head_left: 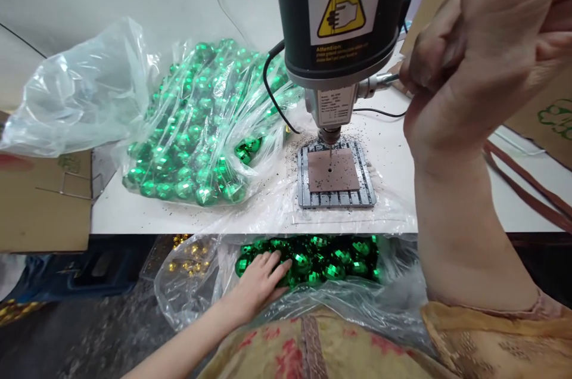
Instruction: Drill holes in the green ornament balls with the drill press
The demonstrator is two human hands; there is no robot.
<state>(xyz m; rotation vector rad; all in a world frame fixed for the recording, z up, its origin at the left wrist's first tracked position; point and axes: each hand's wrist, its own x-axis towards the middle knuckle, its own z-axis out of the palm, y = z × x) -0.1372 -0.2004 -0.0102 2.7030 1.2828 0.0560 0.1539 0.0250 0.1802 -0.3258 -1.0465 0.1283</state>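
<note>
My left hand (263, 277) lies over shiny green faceted balls (330, 260) in a clear plastic bag below the table edge. Its fingers are stretched out and a little apart; the thumb side is partly hidden. Raised at the right, my right hand (482, 39) is closed around the lever (388, 79) of a small drill press (342, 15). Beneath its chuck and thin bit, a brown square board (333, 179) with a dark hole rests on the slotted metal base (304, 191). No ball sits on the board.
A large clear bag of green balls (192, 129) stands left of the drill press. Dark shavings are scattered around the base. Cardboard boxes (44, 206) flank the table, gold balls (190, 263) show below at left, and a black cable (270, 90) hangs beside the drill.
</note>
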